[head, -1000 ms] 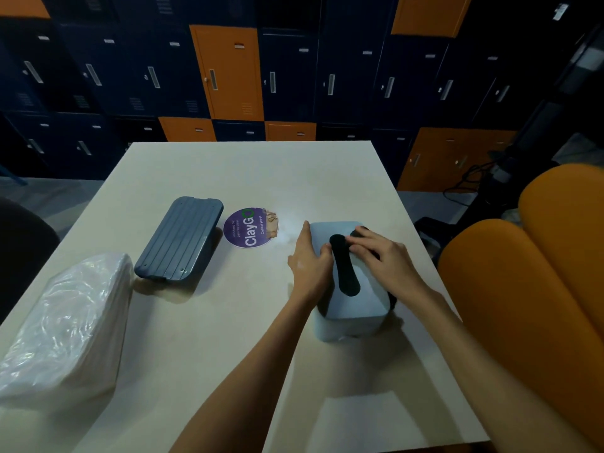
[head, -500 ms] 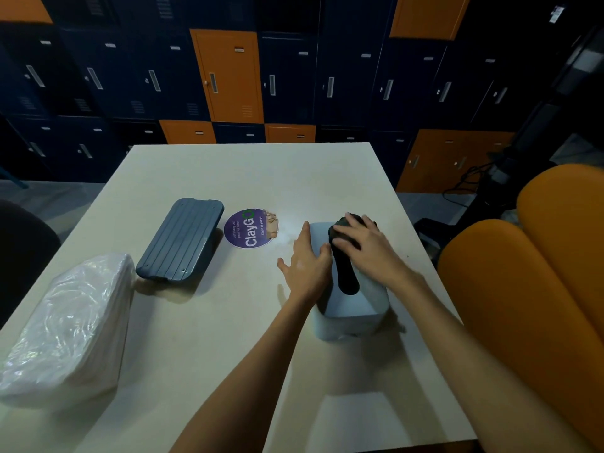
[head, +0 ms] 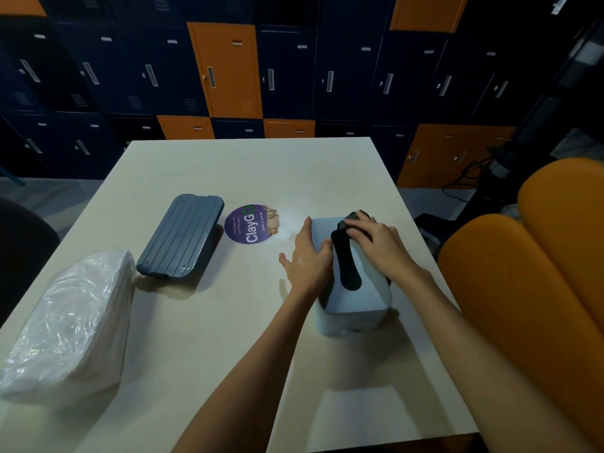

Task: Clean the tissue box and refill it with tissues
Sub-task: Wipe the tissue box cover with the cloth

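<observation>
The right grip curls round a dark cloth at the far end of the tissue box, which stands on the table. The left grip braces its side, fingers straight. Firm strokes toward the near end would probably serve best, the brace stopping any slide.

A single wide head-worn view looks forward and down across the table, close over its near edge, facing the lockers at 12 o'clock, orange chairs at 3 o'clock.
</observation>
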Action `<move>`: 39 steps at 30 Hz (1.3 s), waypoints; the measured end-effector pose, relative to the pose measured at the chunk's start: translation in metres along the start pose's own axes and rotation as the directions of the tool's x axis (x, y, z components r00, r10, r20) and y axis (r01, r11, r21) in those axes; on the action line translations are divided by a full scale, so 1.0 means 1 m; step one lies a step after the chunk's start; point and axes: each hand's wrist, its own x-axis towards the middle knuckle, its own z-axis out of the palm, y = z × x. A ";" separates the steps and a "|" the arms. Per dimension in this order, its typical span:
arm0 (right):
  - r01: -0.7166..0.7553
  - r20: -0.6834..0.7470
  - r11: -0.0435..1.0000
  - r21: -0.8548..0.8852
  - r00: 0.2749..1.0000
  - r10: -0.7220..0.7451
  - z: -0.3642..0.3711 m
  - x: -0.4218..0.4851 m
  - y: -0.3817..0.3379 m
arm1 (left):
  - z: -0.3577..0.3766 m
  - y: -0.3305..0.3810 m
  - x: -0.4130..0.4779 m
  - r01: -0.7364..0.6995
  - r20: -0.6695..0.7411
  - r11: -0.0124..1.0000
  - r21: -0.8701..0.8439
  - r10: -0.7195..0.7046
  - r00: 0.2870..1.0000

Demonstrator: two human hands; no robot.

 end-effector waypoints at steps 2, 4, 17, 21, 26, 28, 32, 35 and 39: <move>-0.012 -0.002 1.000 0.002 1.000 0.012 0.004 0.006 -0.002 | 0.000 0.001 0.001 0.004 -0.006 1.000 0.016 -0.004 1.000; -0.001 -0.003 1.000 0.001 1.000 0.001 0.006 -0.010 0.000 | 0.000 0.001 0.000 0.003 -0.011 1.000 0.026 -0.003 1.000; 0.015 0.016 0.998 -0.065 1.000 -0.014 0.004 0.001 0.001 | -0.008 0.010 -0.010 0.015 0.017 0.999 -0.046 -0.014 1.000; 0.035 0.018 0.995 -0.097 0.999 -0.033 0.012 -0.008 -0.006 | -0.011 0.011 -0.013 0.026 0.009 0.997 -0.077 -0.026 1.000; 0.189 0.039 0.982 0.002 0.981 -0.189 -0.002 -0.115 0.011 | -0.010 0.010 -0.013 0.041 0.012 0.995 -0.095 -0.040 0.999; 0.189 0.021 0.981 0.033 0.982 -0.190 -0.008 -0.122 0.019 | -0.010 0.011 -0.014 0.034 0.015 0.995 -0.091 -0.032 0.999; 0.057 -0.031 0.998 -0.001 0.998 -0.057 -0.005 -0.057 0.013 | -0.011 0.012 -0.015 0.033 -0.003 0.995 -0.091 -0.033 0.999; 0.002 0.013 0.998 -0.062 1.000 -0.001 0.006 -0.007 0.001 | -0.010 0.014 -0.015 0.038 -0.006 0.997 -0.064 -0.039 0.999; 0.063 0.022 0.991 -0.117 0.998 -0.061 0.015 -0.018 0.002 | -0.010 0.015 -0.016 0.043 -0.014 0.998 -0.051 -0.043 0.999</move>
